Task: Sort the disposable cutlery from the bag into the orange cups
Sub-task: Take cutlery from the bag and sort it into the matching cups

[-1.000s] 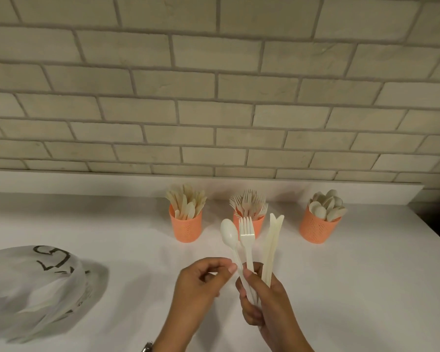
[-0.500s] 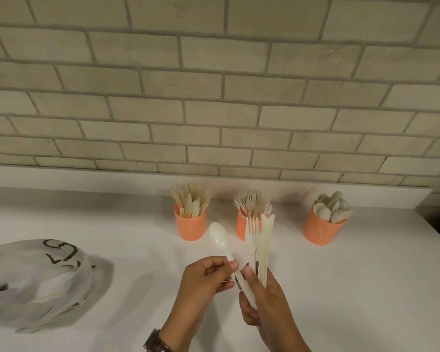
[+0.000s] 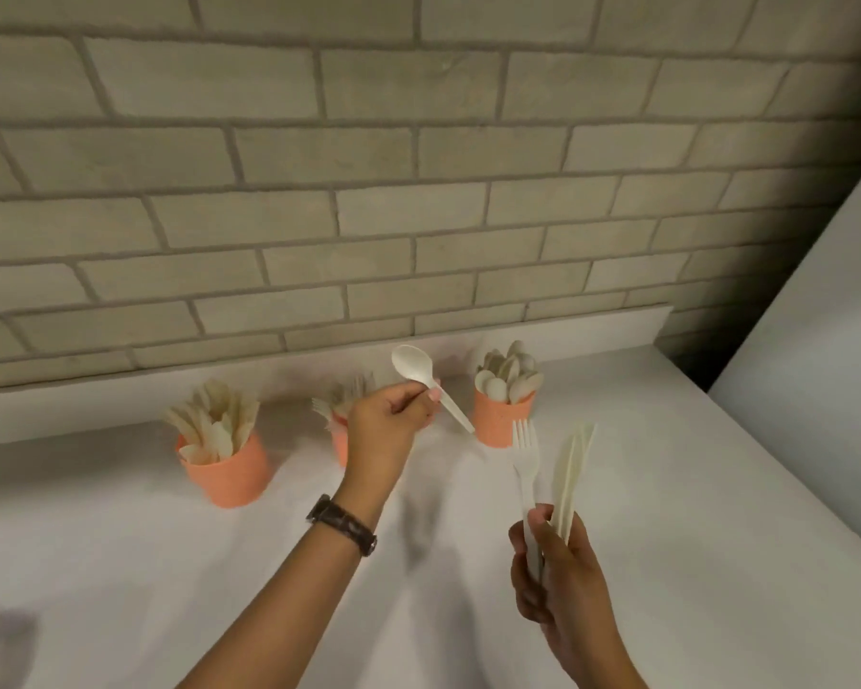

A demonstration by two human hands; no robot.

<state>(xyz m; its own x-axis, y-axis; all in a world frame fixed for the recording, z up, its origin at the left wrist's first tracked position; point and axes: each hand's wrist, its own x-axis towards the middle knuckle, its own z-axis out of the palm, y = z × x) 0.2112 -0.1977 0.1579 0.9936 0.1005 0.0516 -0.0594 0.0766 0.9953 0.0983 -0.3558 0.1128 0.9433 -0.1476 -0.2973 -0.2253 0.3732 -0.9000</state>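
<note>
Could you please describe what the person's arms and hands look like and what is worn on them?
The left hand and right hand are bare, with no gloves, and no rings show. A dark-banded wristwatch sits on the left wrist. Both forearms are uncovered, with no sleeves in view.
</note>
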